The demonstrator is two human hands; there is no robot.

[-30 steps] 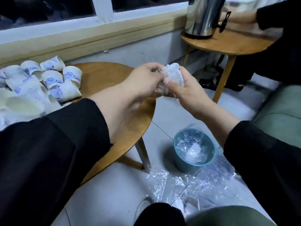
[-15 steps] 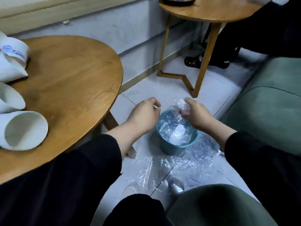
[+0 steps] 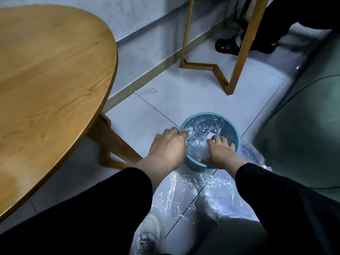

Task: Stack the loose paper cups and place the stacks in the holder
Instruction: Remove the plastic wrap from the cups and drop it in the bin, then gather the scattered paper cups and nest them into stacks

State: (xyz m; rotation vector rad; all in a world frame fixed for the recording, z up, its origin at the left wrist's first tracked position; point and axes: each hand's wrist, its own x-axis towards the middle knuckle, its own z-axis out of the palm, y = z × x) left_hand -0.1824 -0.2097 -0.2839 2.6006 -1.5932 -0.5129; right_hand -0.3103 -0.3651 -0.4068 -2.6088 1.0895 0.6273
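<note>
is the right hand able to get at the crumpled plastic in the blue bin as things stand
Probably yes: the right hand is already inside the open blue bin, fingers down on the crumpled plastic, with nothing covering it. The left hand only rests at the rim.

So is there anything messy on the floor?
Yes. Crinkled clear plastic wrap lies spread on the floor tiles beside the blue bin instead of inside it. More wrap is in the bin, where the right hand presses it down while the left hand rests at the rim.
</note>
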